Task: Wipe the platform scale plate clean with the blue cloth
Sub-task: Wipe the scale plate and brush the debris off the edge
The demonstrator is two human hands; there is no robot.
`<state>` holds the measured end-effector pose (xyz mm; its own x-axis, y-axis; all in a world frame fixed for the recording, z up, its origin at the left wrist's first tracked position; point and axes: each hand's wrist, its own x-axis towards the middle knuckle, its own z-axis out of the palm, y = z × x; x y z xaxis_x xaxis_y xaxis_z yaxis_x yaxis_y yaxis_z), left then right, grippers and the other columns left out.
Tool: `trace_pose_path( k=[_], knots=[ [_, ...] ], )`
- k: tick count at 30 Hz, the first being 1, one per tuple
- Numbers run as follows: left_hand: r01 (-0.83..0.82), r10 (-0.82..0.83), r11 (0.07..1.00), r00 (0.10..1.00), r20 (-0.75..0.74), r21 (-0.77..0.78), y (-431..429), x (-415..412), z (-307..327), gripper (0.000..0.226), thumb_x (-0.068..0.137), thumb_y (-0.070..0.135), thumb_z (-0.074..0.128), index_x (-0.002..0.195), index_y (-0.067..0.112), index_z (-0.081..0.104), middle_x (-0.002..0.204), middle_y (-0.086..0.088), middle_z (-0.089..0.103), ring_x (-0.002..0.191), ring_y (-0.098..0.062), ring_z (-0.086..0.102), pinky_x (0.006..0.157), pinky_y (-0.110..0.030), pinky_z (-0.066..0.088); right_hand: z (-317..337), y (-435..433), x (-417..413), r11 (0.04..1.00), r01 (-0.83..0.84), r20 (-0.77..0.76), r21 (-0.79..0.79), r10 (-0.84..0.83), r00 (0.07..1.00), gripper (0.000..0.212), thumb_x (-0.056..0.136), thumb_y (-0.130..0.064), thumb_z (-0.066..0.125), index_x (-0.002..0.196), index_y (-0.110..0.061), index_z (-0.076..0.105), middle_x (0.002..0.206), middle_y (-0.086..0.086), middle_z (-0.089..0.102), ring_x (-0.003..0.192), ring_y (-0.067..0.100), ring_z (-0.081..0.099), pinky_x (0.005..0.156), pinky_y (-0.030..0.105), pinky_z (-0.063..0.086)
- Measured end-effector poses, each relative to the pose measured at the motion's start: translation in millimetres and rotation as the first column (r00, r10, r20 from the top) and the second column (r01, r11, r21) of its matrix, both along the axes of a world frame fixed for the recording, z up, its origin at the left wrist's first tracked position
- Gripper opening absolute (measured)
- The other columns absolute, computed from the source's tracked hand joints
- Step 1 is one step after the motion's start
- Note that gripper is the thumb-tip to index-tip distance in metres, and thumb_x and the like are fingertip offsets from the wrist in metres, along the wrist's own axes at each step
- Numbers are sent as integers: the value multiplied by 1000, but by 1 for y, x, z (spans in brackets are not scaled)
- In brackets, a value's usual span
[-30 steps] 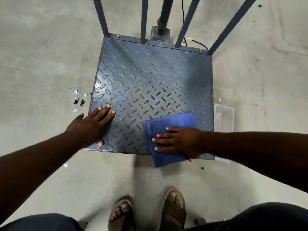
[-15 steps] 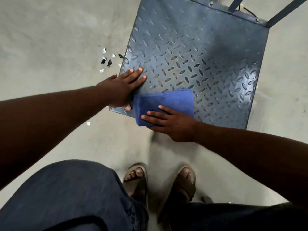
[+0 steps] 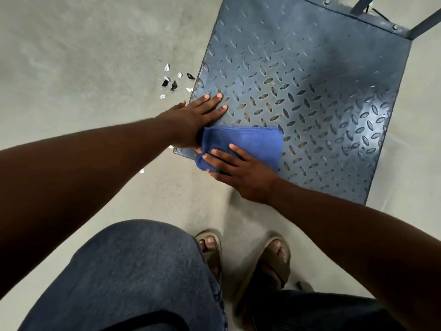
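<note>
The platform scale plate (image 3: 310, 75) is blue-grey diamond-tread steel and fills the upper right of the head view. A folded blue cloth (image 3: 253, 142) lies on its near left corner, hanging slightly over the front edge. My right hand (image 3: 238, 168) presses flat on the cloth's near side, fingers straight and pointing left. My left hand (image 3: 198, 115) rests flat on the plate's left edge, fingers straight, its heel touching the cloth's left end.
Small black and white scraps (image 3: 173, 82) lie on the concrete floor (image 3: 83, 68) left of the plate. Blue frame bars (image 3: 424, 22) rise at the plate's far right corner. My sandalled feet (image 3: 248, 259) stand just before the plate's front edge.
My right hand has slid the cloth left along the plate's front edge until it meets my left hand. The view has shifted left and down, bringing my knee into sight.
</note>
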<state>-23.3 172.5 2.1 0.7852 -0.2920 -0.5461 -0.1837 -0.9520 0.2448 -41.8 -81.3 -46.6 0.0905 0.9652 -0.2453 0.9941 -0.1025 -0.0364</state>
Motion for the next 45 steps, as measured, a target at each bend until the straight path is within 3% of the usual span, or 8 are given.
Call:
trace_pose_path(
  k=[13, 18, 22, 25, 29, 39, 42, 45],
  knots=[
    [19, -19, 999, 1000, -6, 28, 1, 3, -1, 116, 92, 55, 73, 168, 38, -13, 177, 8, -23, 166, -21, -10, 129, -59, 25, 9, -1, -7, 1000, 3, -104, 25, 0, 995, 59, 95, -14, 24, 148, -20, 50, 171, 6, 19, 159, 28, 13, 128, 52, 14],
    [25, -25, 999, 1000, -13, 28, 5, 6, -8, 127, 86, 50, 82, 168, 39, -14, 177, 9, -24, 166, -21, -10, 129, -61, 25, 8, -37, 16, 993, -109, -76, 38, 111, 991, 61, 96, -20, 42, 157, -22, 41, 170, 4, 23, 158, 25, 18, 126, 49, 13],
    [12, -12, 1000, 999, -32, 7, 8, 6, -14, 133, 82, 49, 87, 168, 38, -14, 176, 9, -26, 166, -20, -13, 129, -60, 19, 14, -74, 42, 981, 191, -112, -29, -193, 975, 65, 105, -50, 37, 163, -28, 23, 172, 2, 11, 158, 22, 14, 127, 49, 12],
    [2, -2, 1000, 999, -45, -6, 8, 5, -16, 133, 83, 46, 88, 168, 38, -14, 176, 9, -27, 165, -20, -15, 130, -60, 15, 13, -66, 42, 842, 538, -105, -37, -539, 836, 65, 105, -53, 31, 164, -27, 17, 171, 4, 18, 158, 26, 19, 126, 54, 20],
    [-8, 8, 1000, 999, -32, -2, 8, 4, -17, 130, 84, 45, 87, 169, 39, -11, 176, 11, -25, 166, -18, -13, 130, -60, 16, 9, -15, 35, 649, 760, -87, 34, -755, 649, 64, 106, -49, 26, 164, -25, 18, 171, 4, 19, 158, 24, 18, 127, 53, 16],
    [13, -12, 1000, 999, -45, 24, 7, 6, -22, 126, 87, 51, 83, 169, 37, -11, 176, 10, -25, 165, -20, -15, 131, -59, 13, 5, 75, 124, 579, 814, -135, 57, -803, 581, 62, 107, -45, 22, 165, -25, 12, 173, 2, 8, 160, 22, 7, 129, 51, 6],
    [22, -22, 1000, 997, -68, 11, 9, 5, -23, 127, 87, 50, 83, 169, 35, -13, 176, 7, -26, 164, -22, -20, 131, -57, 7, 10, 106, 154, 496, 868, -202, 30, -847, 491, 61, 107, -42, 27, 165, -28, 14, 174, 0, 4, 160, 21, 3, 129, 52, 2],
    [-46, 45, 997, 999, -12, -67, 7, -3, -27, 110, 86, 54, 75, 172, 28, 10, 180, -3, -2, 166, -29, -6, 131, -57, 5, 13, 127, 141, 687, 725, -243, 44, -697, 675, 57, 106, -41, 29, 162, -30, 28, 173, 1, 14, 160, 22, 10, 128, 53, 7]
  ],
)
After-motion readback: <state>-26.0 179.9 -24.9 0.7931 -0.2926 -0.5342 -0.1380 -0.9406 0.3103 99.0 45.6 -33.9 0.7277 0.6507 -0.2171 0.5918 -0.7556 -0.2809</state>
